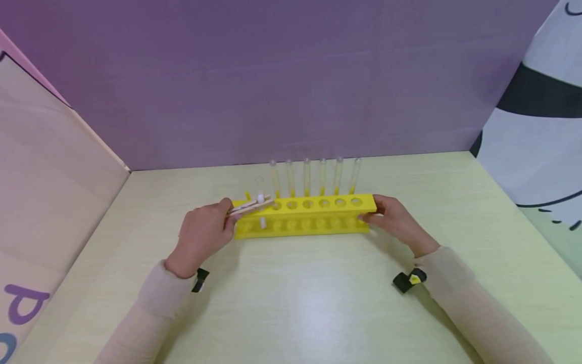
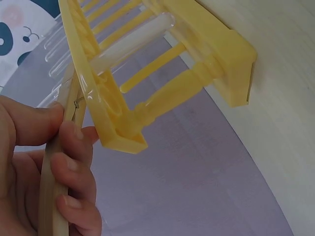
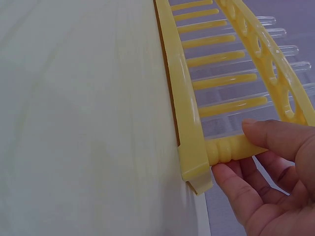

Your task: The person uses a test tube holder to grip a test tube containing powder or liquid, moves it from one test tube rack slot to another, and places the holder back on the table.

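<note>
My left hand (image 1: pixel 204 232) grips a wooden test tube clamp (image 2: pixel 54 172), thumb on one side and fingers curled round the other. The clamp's far end lies across the top of the yellow test tube rack (image 1: pixel 302 231), at a test tube (image 2: pixel 133 44) standing in a hole near the rack's left end. Something white shows in this tube; whether the clamp's jaws are tight on it I cannot tell. At the other end, my right hand (image 1: pixel 395 222) holds the rack's end post (image 3: pixel 231 150) between thumb and fingers.
Several clear test tubes (image 1: pixel 306 174) stand upside down on the pegs along the rack's back. The rack sits on a pale wooden table (image 1: pixel 291 293). A purple cloth wall (image 1: pixel 291 91) rises behind, with printed panels at both sides.
</note>
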A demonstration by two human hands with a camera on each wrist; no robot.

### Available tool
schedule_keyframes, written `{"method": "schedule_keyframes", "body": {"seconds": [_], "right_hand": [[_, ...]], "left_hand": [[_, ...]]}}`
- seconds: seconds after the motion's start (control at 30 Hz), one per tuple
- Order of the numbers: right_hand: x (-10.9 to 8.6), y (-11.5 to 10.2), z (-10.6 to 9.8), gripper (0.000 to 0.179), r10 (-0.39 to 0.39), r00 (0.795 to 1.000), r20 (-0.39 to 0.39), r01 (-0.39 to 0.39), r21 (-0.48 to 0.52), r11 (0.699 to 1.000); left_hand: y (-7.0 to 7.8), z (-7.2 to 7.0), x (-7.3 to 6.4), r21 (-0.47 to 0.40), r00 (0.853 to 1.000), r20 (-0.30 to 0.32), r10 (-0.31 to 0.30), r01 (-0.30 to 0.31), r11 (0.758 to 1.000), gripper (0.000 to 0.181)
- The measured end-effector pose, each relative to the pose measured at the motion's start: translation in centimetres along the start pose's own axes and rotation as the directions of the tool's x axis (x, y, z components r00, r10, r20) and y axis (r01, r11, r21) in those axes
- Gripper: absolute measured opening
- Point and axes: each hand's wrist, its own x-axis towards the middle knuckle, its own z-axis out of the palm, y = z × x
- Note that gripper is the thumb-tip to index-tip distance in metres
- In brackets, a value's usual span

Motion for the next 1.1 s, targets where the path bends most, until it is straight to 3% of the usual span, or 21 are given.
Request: {"method": "schedule_keyframes", "body": {"seconds": [1.1], "right_hand": [[0.16, 0.35, -0.12, 0.041, 0.028, 1.000, 0.007, -0.028, -0.016, 0.999]], "left_hand": [[0.20, -0.14, -0.07, 0.021, 1.000, -0.020, 0.023, -0.022, 1.000, 0.018]]}}
